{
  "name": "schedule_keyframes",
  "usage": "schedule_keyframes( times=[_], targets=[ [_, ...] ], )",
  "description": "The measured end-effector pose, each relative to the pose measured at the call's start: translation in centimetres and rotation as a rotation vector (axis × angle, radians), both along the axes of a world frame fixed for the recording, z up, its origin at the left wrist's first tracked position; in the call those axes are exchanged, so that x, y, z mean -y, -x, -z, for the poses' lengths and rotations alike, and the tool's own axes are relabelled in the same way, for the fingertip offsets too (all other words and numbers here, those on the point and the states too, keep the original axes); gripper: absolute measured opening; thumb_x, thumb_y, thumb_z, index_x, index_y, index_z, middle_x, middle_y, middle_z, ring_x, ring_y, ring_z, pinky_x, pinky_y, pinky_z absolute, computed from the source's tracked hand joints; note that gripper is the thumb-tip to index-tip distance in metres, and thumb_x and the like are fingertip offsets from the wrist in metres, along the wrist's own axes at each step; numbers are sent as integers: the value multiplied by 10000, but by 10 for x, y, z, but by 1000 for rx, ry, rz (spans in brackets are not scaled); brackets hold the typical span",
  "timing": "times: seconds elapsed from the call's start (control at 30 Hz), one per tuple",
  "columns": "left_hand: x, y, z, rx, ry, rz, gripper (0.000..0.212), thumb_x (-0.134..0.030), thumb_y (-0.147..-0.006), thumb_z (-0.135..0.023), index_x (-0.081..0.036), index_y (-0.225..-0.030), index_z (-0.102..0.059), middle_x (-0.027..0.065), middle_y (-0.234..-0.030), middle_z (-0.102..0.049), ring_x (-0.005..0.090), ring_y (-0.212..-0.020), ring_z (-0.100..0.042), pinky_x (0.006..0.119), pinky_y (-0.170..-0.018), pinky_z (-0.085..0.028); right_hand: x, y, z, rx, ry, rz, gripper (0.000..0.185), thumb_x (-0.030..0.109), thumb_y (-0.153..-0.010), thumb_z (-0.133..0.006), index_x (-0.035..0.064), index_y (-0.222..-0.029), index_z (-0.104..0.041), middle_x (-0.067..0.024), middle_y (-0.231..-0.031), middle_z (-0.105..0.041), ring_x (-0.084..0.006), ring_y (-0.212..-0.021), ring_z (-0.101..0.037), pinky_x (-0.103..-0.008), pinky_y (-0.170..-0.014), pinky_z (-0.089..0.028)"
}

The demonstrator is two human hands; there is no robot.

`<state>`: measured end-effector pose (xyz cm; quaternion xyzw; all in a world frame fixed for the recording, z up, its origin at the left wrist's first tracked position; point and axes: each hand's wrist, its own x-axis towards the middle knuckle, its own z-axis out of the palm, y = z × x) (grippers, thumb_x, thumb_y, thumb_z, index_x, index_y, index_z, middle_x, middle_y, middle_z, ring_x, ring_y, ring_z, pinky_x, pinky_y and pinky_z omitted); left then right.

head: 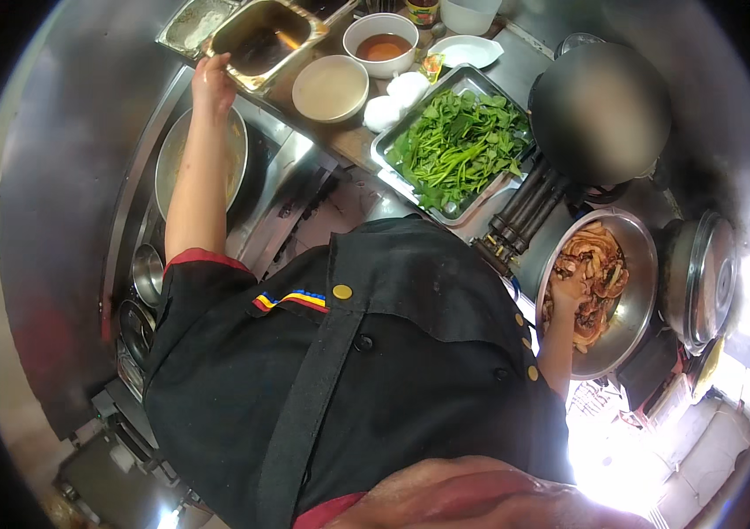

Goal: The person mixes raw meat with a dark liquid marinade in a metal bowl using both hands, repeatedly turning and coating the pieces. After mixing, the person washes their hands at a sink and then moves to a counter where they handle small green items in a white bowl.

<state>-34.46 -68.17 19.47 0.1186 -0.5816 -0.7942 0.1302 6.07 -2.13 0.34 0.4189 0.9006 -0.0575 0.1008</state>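
My left hand (212, 89) reaches to the near left corner of a rectangular steel pan (239, 73), its fingers on the rim. Dark liquid lies in that pan. Beneath my left forearm is a round pan (170, 159) with pale residue inside. At the right, my right hand (568, 289) is down in a large steel bowl (636, 311) of brown, sauce-coated meat slices (590, 248). The meat hides its fingertips, so their grip does not show.
A steel tray (388, 173) of leafy greens (461, 142) stands ahead, beside knotted white bags (385, 112), a bowl of cloudy liquid (331, 89) and a bowl of reddish liquid (381, 47). A wok (547, 112) and a lidded pot (685, 278) are at the right.
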Motion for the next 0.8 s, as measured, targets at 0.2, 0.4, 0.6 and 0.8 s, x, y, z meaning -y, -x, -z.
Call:
schedule_keyframes(
  times=[0.2,0.4,0.6,0.8],
  targets=[
    [55,46,67,63,-158,-186,52,-24,-822,-569,-55,-803,-532,-7,-607,-421,93,-433,-375,233,-359,-266,4,7,-8,22,-4,31,934,494,-739,-671,194,-1487,-199,-236,-1428,-365,-389,-1328,-344,-566,-1089,-196],
    [59,80,104,225,-106,-131,154,-72,-833,-604,-115,-739,-490,-18,-636,-433,91,-445,-358,248,-369,-275,12,-4,-16,1,13,74,907,496,-761,-656,187,-1487,-208,-229,-1450,-336,-379,-1336,-336,-511,-1106,-221],
    [104,96,142,608,183,245,454,-240,-979,-439,-69,-1399,-399,159,-1343,-493,249,-1131,-550,354,-888,-497,23,-47,-15,-135,16,-12,742,429,-836,-584,162,-1456,-276,-153,-1498,-298,-355,-1319,-375,-434,-1066,-318],
    [74,91,69,797,1783,71,591,-517,-761,-712,69,-760,-643,139,-669,-649,266,-591,-624,357,-599,-517,29,-80,-45,-151,275,198,693,368,-830,-593,45,-1391,-346,-248,-1348,-435,-412,-1200,-464,-429,-1002,-393]
  ],
)
